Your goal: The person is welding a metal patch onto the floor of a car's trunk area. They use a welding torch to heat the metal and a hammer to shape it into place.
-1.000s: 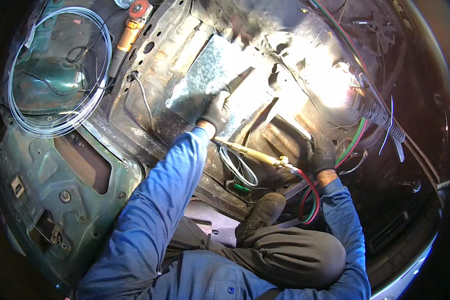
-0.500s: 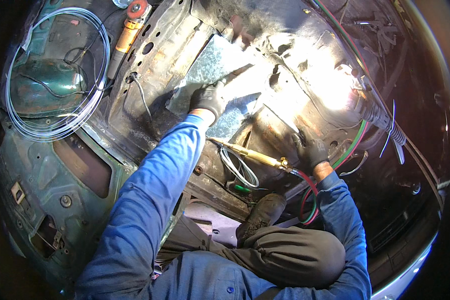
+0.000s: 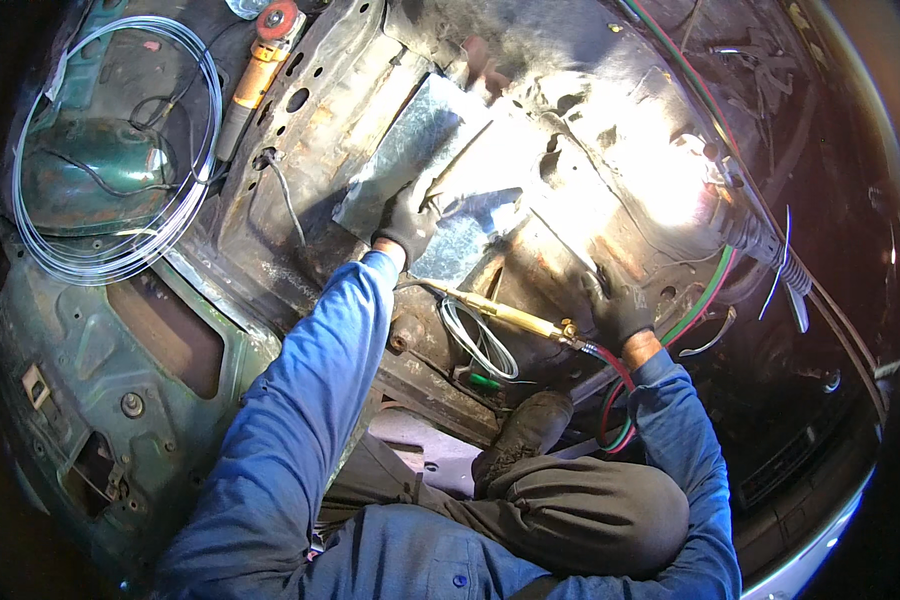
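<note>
My left hand (image 3: 407, 222), in a dark glove, is over a grey galvanized metal sheet (image 3: 395, 150) lying on the worn car floor. Its fingers close on a straight-edged flat strip (image 3: 467, 158), which glare mostly washes out; a dark line runs along its upper-left side. To the right, my gloved right hand (image 3: 618, 303) grips a thin, pale rod-like tool (image 3: 567, 238) that points up and left toward the sheet. Between my hands lies a brass gas torch (image 3: 505, 312), its red and green hoses passing under my right wrist.
A bright lamp (image 3: 715, 190) glares at the right. Coiled wire (image 3: 30, 230) and an orange angle grinder (image 3: 258, 75) lie at upper left. A smaller wire coil (image 3: 482, 345) sits below the torch. My boot (image 3: 530, 425) rests near the frame rail.
My left hand has shifted slightly down and left, and the strip has turned more upright. My right hand and its tool have barely moved.
</note>
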### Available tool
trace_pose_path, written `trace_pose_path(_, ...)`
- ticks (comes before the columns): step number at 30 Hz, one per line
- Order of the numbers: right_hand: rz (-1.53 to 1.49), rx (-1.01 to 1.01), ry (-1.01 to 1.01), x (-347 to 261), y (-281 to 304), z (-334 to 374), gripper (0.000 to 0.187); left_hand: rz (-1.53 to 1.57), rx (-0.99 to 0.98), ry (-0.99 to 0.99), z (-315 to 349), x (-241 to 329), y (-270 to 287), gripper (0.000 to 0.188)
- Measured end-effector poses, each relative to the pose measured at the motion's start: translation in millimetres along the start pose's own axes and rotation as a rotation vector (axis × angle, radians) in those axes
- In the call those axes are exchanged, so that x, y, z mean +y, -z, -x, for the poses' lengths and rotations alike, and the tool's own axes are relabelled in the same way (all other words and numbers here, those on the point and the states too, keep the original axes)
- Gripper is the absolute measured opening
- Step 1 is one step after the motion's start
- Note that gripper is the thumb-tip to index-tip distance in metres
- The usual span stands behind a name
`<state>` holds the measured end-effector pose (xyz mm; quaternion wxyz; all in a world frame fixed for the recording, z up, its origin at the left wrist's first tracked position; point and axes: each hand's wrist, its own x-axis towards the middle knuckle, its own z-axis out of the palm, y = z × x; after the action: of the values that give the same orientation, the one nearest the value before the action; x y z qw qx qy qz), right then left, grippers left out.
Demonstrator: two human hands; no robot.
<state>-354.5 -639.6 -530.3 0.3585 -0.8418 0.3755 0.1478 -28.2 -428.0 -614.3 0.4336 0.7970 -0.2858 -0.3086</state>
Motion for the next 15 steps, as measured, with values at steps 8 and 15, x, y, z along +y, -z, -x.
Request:
trace_pose_path(8,0.013,0.149,0.162,16.4,-15.6,-11.5,0.034,-0.288,0.080,0.109,-39.0,-11.4,0.7,0.032)
trace_pose_path(15,-0.225,0.070,0.122,-7.4,-38.4,-31.0,0.042,-0.514,0.074,0.080,-29.6,1.6,-5.5,0.037)
